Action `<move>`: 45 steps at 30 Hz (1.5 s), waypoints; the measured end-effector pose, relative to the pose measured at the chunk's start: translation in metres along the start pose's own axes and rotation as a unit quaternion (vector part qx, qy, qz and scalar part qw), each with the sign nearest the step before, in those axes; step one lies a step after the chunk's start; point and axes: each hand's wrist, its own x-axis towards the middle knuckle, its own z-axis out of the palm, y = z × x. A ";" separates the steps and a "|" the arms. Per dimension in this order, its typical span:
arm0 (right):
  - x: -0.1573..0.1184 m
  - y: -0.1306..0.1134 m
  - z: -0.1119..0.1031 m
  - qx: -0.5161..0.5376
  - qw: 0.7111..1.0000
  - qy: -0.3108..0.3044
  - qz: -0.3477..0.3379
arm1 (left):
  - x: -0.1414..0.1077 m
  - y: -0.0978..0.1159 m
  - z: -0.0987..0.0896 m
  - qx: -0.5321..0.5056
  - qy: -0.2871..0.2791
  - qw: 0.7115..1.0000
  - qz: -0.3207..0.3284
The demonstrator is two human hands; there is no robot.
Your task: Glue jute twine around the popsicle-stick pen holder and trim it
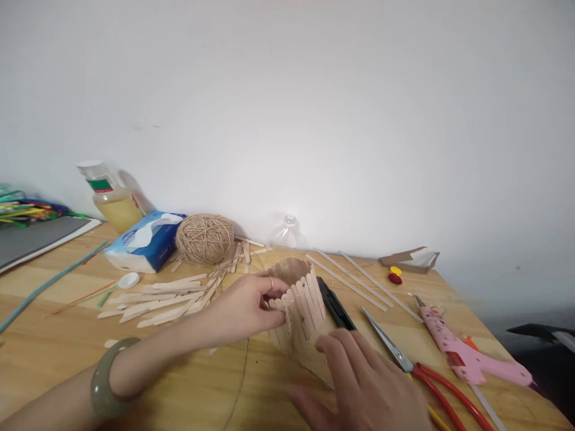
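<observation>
Wood table [179, 383] | left hand [242, 308] pinches stick cup [309, 302] at left rim | right hand [366, 386] nearer, blurred, thumb and fingers apart

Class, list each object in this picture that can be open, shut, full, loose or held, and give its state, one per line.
Stick cup: open-topped, held by left hand
Right hand: fingers spread, blurred
Bottle of yellow liquid: capped, partly full
Tissue box: open, tissue out
Twine ball: wound
Wooden sticks: loose, scattered
Scissors: lying down
Glue gun: lying down, power unclear
</observation>
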 end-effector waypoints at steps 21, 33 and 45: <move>0.043 0.043 -0.001 0.313 0.901 -0.171 0.247 | 0.000 0.005 -0.017 0.009 -0.009 1.000 -0.010; 0.042 0.048 0.000 0.344 0.882 -0.147 0.287 | -0.001 0.009 -0.022 -0.019 -0.065 0.996 -0.051; 0.044 0.051 0.001 0.390 0.857 -0.156 0.298 | -0.004 0.011 -0.023 -0.045 -0.081 0.995 -0.018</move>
